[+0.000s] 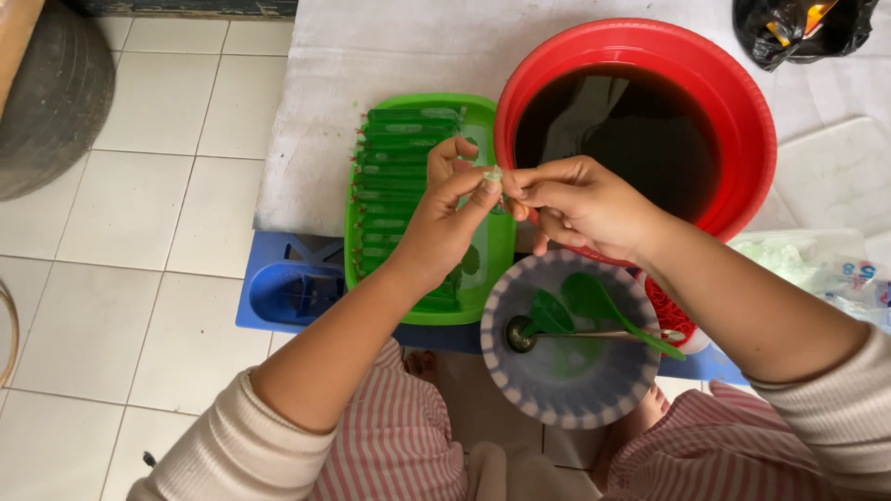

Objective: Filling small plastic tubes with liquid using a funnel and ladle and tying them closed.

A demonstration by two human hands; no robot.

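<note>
At frame centre, the left hand point(444, 211) and right hand point(577, 199) both pinched a small green packet point(493, 173) above the green tray point(501, 243); a loose grip could have dropped it into the red basin point(742, 102) of dark liquid.

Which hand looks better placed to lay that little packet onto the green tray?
Probably the left hand: it hangs directly over the green tray, pinching the small packet. The right hand sits over the red basin.

Bright, even daylight; soft shadows; sharp focus.
</note>
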